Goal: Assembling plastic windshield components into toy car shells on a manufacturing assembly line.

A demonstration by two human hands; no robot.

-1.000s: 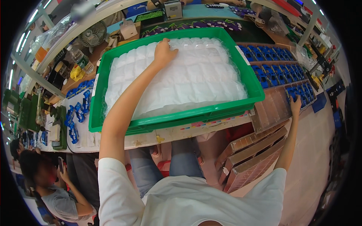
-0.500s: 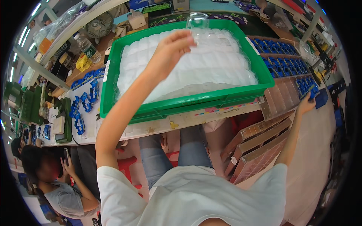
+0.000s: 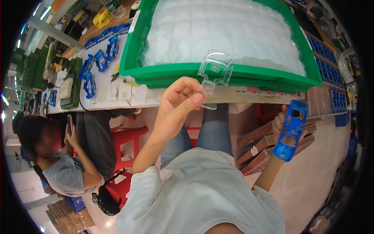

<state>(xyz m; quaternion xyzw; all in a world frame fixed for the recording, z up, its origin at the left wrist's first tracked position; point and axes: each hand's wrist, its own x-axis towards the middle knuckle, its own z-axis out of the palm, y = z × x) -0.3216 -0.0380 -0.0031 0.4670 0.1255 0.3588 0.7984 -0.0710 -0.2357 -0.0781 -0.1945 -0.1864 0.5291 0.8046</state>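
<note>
Between thumb and fingers, my left hand pinches a clear plastic window piece, thin and moulded, in front of the green tray's near wall. My right hand, partly hidden, grips a blue toy car body with openings through its shell. That body is upended over the floor, to the right of my legs, apart from the clear piece. The green tray on the table holds rows of white wrapping material.
Blue car bodies lie on the table at left, beside a green hand press. More blue bodies fill trays at right. Brown trays lean below the table edge. At left a seated person holds a phone.
My left hand has come back from over the tray with the clear piece. My right hand has brought a blue car body inward from the right-hand trays. The view has tilted down.
</note>
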